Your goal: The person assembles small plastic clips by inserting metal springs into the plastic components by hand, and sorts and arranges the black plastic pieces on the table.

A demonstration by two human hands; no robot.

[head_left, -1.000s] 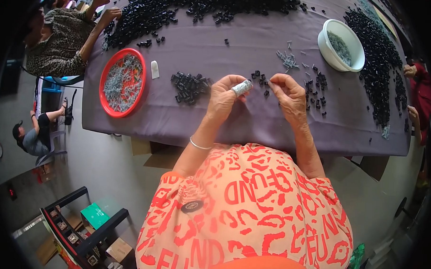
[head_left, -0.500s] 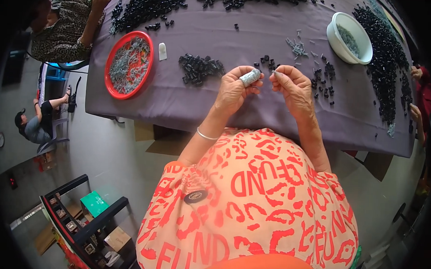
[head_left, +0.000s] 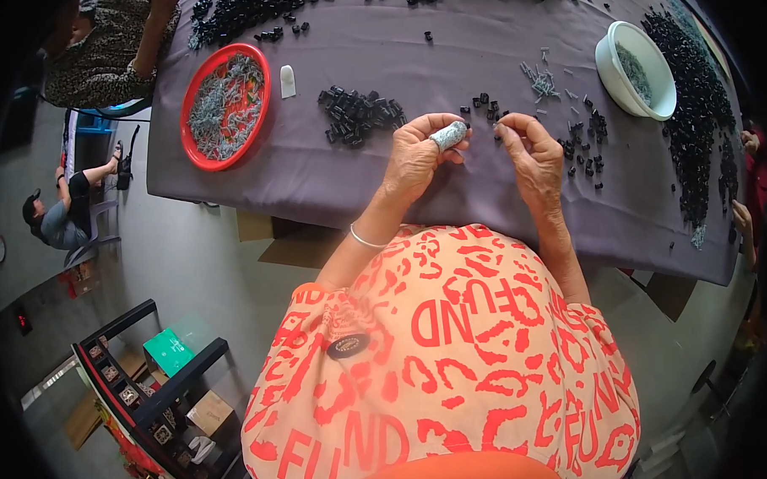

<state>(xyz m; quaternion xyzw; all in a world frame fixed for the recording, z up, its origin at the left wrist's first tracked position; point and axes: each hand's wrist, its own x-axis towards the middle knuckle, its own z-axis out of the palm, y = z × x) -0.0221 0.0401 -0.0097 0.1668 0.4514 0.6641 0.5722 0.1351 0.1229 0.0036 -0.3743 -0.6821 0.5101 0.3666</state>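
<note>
My left hand [head_left: 416, 156] is over the cloth-covered table, fingers closed, with a grey speckled wrap [head_left: 449, 136] around one finger. A small black plastic piece [head_left: 467, 125] shows at its pinched fingertips. To its right, my right hand [head_left: 534, 160] has thumb and forefinger pressed together; anything between them is too small to make out. Several loose black pieces [head_left: 485, 102] lie just beyond my fingertips, and more black pieces [head_left: 585, 145] are scattered right of my right hand. A pile of black pieces [head_left: 358, 116] sits left of my left hand.
A red tray [head_left: 263, 109] holding thin grey pieces stands at the left, beside a small white object [head_left: 288, 82]. Grey pins [head_left: 541, 83] lie near a white bowl [head_left: 605, 66]. Big black heaps [head_left: 692, 107] line the right and far sides. Other people sit around the table.
My right hand has shifted slightly right, away from my left hand, with its fingertips lower toward the cloth. My left hand stays nearly where it was. The whole view has shifted a little.
</note>
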